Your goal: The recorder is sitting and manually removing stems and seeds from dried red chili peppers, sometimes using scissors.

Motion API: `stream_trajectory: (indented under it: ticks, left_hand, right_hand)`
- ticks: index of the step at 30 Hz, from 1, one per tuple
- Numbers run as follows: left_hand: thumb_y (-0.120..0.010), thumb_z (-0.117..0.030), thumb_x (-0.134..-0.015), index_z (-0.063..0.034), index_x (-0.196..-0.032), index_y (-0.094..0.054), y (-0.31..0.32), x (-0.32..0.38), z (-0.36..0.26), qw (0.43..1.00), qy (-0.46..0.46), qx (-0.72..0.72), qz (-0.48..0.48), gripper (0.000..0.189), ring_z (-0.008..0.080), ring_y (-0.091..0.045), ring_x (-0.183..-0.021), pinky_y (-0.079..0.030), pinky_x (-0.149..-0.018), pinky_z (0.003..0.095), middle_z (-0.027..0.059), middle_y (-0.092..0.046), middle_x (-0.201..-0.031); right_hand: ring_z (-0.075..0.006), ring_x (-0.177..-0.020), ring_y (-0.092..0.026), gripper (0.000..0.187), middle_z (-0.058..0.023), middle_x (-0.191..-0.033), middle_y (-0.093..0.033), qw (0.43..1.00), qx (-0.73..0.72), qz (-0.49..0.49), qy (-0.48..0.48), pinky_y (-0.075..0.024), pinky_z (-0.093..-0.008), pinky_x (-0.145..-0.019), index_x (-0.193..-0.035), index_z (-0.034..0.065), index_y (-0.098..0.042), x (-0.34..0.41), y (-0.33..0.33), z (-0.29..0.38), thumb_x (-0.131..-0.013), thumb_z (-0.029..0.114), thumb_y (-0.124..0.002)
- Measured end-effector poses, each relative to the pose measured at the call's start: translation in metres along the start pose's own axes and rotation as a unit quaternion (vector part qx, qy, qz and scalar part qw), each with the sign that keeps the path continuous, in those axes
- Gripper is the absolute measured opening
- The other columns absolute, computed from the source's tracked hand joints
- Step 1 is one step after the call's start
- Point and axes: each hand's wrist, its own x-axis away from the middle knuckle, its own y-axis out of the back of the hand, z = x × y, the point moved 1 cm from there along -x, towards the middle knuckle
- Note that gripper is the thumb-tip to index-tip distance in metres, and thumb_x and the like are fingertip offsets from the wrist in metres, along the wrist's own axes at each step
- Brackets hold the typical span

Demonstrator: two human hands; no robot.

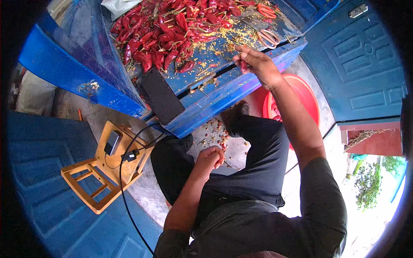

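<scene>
Before me a large heap of dried red chili peppers (164, 35) lies on a blue surface, with yellow seeds (226, 38) scattered beside it. My right hand (256, 66) is over the surface's front edge, holding a dark red piece, apparently of chili, below its fingers. Just beyond that hand lie scissors with pinkish handles (268, 38); a pair with red-orange handles (266, 11) is farther back. My left hand (209, 161) is curled above my lap, and whether anything is inside it is hidden.
A dark phone-like slab (161, 96) rests at the surface's near left corner. A red plastic tub (303, 96) holding red pieces stands on the floor at right. At left, a wooden chair (103, 180) carries a small device (113, 143), with a black cable (121, 183) running towards me. Chili scraps litter the floor.
</scene>
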Motion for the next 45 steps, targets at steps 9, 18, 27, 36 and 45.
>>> stream_trajectory:
  ticks: [9, 18, 27, 36, 45]
  left_hand:
    - [-0.046, -0.002, -0.085, -0.0059, -0.075, -0.056, 0.000, 0.000, -0.002, 1.000, 0.000, -0.010, -0.008, 0.015, 0.0056, -0.038, -0.051, -0.028, -0.048, 0.0217, 0.0008, -0.051, -0.064]
    - [-0.045, -0.003, -0.085, -0.0060, -0.074, -0.055, 0.001, -0.003, 0.003, 1.000, 0.012, -0.012, -0.019, 0.015, 0.0063, -0.038, -0.051, -0.027, -0.047, 0.0219, 0.0013, -0.050, -0.063]
    - [-0.047, -0.005, -0.084, -0.0048, -0.074, -0.054, -0.006, -0.015, 0.013, 0.998, 0.030, -0.040, -0.024, 0.013, 0.0086, -0.041, -0.051, -0.030, -0.046, 0.0227, 0.0044, -0.052, -0.065]
    - [-0.047, -0.007, -0.083, -0.0054, -0.078, -0.055, -0.016, -0.036, 0.037, 0.988, 0.091, -0.118, -0.051, 0.010, 0.0096, -0.043, -0.049, -0.031, -0.046, 0.0228, 0.0059, -0.054, -0.067]
    - [-0.047, -0.002, -0.084, -0.0056, -0.082, -0.057, -0.005, -0.045, 0.057, 0.975, 0.131, -0.149, -0.097, 0.010, 0.0096, -0.047, -0.049, -0.034, -0.045, 0.0223, 0.0061, -0.058, -0.069]
  right_hand:
    - [-0.0121, -0.083, -0.060, 0.044, -0.0058, -0.107, -0.070, 0.999, 0.040, 0.020, 0.018, -0.0506, -0.0273, -0.078, -0.138, 0.0015, -0.052, 0.004, 0.009, -0.014, -0.096, 0.010, -0.061]
    - [-0.0144, -0.073, -0.062, 0.024, -0.0095, -0.099, -0.070, 0.988, 0.052, -0.131, 0.065, -0.0512, -0.0294, -0.072, -0.116, -0.0024, -0.064, 0.033, 0.082, -0.028, -0.093, 0.005, -0.063]
    - [-0.0283, -0.103, -0.064, 0.023, -0.0092, -0.107, -0.069, 0.761, 0.540, -0.359, -0.024, -0.0529, -0.0402, -0.085, -0.099, 0.0219, -0.077, 0.152, 0.215, -0.100, -0.079, 0.033, -0.075]
    - [-0.0134, -0.076, -0.071, 0.024, -0.0090, -0.090, -0.074, 0.894, 0.201, -0.364, -0.165, -0.0561, -0.0279, -0.065, -0.109, 0.0043, -0.073, 0.224, 0.283, -0.184, -0.089, 0.016, -0.068]
    - [-0.0166, -0.074, -0.072, 0.024, -0.0059, -0.094, -0.072, 0.877, -0.025, -0.436, -0.201, -0.0595, -0.0296, -0.063, -0.114, 0.0040, -0.068, 0.258, 0.288, -0.256, -0.092, 0.015, -0.067]
